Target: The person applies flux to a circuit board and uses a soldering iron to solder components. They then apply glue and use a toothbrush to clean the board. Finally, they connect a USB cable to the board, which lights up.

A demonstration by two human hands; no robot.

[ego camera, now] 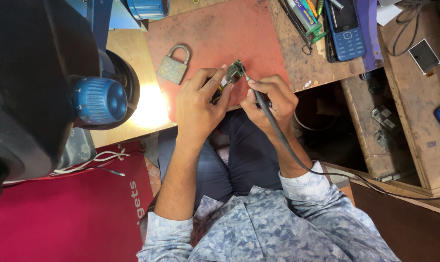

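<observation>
While the left hand [198, 104] pinches a small green circuit board [236, 69] between thumb and fingers, together with a dark tool [219, 90] with a yellow and red marking, the right hand [269, 99] is clamped around the grey handle of a soldering iron [261, 103]. The iron's tip meets the right edge of the board. Its dark cable [327, 173] runs from the handle past the right wrist and off toward the right edge of the view.

The board is held above the near edge of the reddish mat [215, 34] that covers the middle of the wooden table [132, 53]. A worn metal padlock [173, 65] lies on the mat, left of the hands and apart from them.

On the far right part of the table lies a blue keypad phone [346, 31], with a small display module [424, 56] further right. A dark machine with a blue ribbed knob [98, 101] fills the left side of the view, and a bright patch of light falls on the table beside it. White wires [96, 160] rest on a red surface [59, 218] at the near left.
</observation>
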